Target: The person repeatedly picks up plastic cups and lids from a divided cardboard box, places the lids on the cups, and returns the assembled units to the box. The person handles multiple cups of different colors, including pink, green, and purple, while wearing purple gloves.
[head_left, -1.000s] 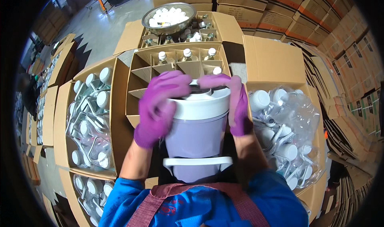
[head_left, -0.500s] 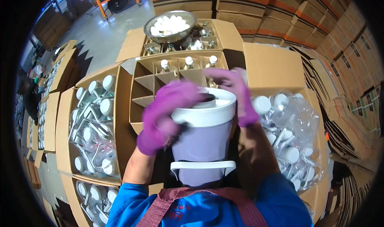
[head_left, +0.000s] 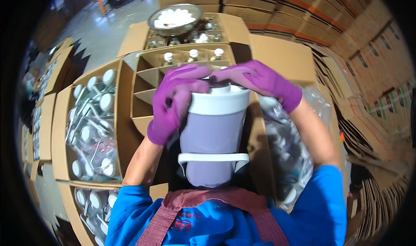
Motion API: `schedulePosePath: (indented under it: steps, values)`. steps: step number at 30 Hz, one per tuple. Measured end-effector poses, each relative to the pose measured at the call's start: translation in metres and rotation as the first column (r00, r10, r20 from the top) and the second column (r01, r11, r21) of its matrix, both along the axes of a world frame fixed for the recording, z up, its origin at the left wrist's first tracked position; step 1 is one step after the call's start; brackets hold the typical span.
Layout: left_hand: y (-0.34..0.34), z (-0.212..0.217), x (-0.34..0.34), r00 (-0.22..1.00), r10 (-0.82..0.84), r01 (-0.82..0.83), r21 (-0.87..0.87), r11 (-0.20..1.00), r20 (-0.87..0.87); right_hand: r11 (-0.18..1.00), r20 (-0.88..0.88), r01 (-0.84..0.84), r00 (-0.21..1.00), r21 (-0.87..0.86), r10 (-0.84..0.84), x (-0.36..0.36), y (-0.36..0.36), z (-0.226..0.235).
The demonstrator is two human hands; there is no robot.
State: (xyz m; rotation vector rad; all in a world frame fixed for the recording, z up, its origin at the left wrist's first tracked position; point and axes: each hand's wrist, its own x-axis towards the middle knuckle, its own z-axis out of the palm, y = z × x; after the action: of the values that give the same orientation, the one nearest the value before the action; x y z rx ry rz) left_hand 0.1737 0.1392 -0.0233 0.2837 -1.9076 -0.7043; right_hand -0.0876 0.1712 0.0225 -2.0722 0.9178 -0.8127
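A tall lavender bucket with a white rim and a white bail handle stands upright against my front. Both my hands wear purple gloves and meet over its top. My left hand curls at the rim's left side, fingers bent over the opening. From the right, my right hand reaches across the rim with its fingertips pinched together. Something small and dark sits between the fingertips, too small to name. The inside of the bucket is mostly hidden by my fingers.
Ahead is a divided carton with white-capped bottles. Behind it, a metal bowl of white caps rests on another carton. Cartons of bagged white-topped pieces flank me left and right. Stacked boxes line the back.
My right hand has moved in from the right side to the top of the bucket, meeting the left. My left hand has shifted slightly up. The whole view has tilted a little.
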Motion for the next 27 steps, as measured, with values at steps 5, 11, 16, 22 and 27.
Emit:
schedulePosePath:
  steps: [5, 11, 16, 22, 27]
  values:
    - [0.074, 0.038, -0.031, 0.997, -0.018, 0.043, -0.328, 0.944, 0.077, 0.96, -0.64, 0.279, 0.733, -0.028, -0.232, 0.019, 0.075, 0.074]
    - [0.099, 0.041, -0.019, 0.983, -0.157, 0.182, -0.342, 0.922, 0.1, 0.92, -0.751, -0.097, 0.613, -0.381, -0.246, 0.014, 0.121, 0.093]
    - [0.107, 0.028, -0.011, 0.979, -0.155, 0.188, -0.305, 0.933, 0.129, 0.952, -0.858, 0.202, 0.421, -0.228, -0.295, 0.042, 0.126, 0.08]
    - [0.13, 0.06, 0.006, 0.918, 0.102, -0.022, -0.208, 0.978, 0.382, 0.619, -0.787, -0.572, 0.603, -0.538, -0.127, 0.002, 0.103, 0.084]
    - [0.155, 0.09, 0.029, 0.831, 0.252, -0.168, -0.209, 0.963, 0.495, 0.76, -0.859, -0.545, 0.511, -0.355, -0.036, -0.007, 0.09, 0.085]
